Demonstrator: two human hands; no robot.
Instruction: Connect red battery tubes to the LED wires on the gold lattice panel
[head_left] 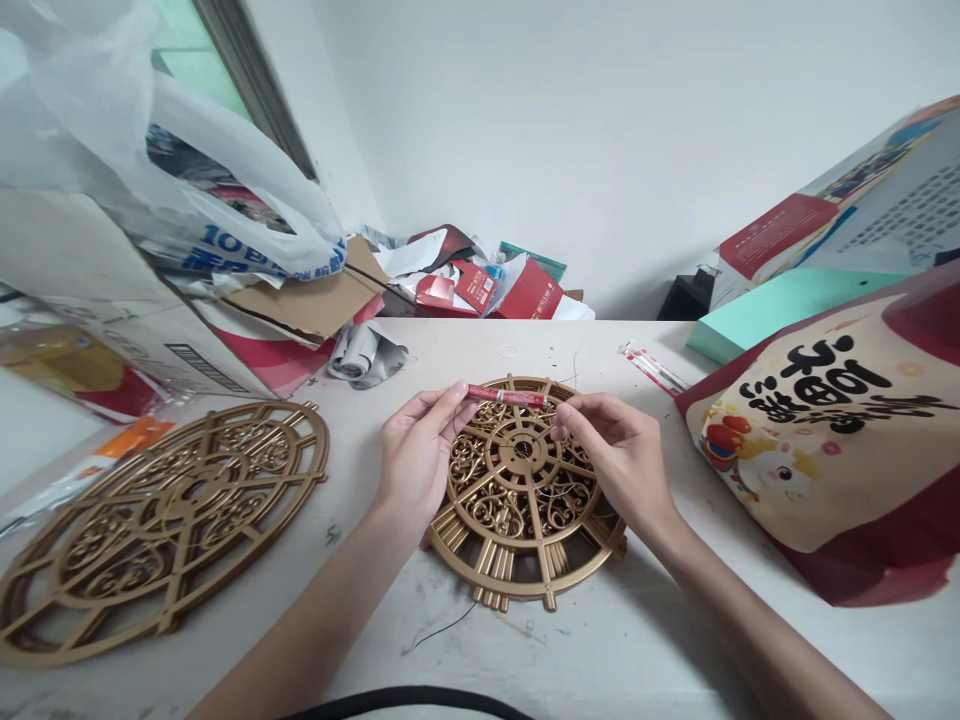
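Observation:
A slim red pen (507, 397) with silvery bands lies level in the air above a round gold openwork clock-face frame (536, 585). My left hand (421, 440) pinches the pen's left end between thumb and fingers. Close to the pen's right end, my right hand (619, 450) has its thumb and fingertips drawn together; whatever is between them is too small to make out. Thin dark thread or wire loops over the frame's middle, and a loose dark strand (444, 628) trails from its lower edge onto the table.
A second gold frame (169, 625) lies at the left. Beyond it are a cardboard box (142, 300) and a white plastic bag (247, 225). Red packaging (529, 290) piles up by the wall. A printed bag (817, 440), a mint-green box (787, 300) and wrapped pens (652, 368) are at the right.

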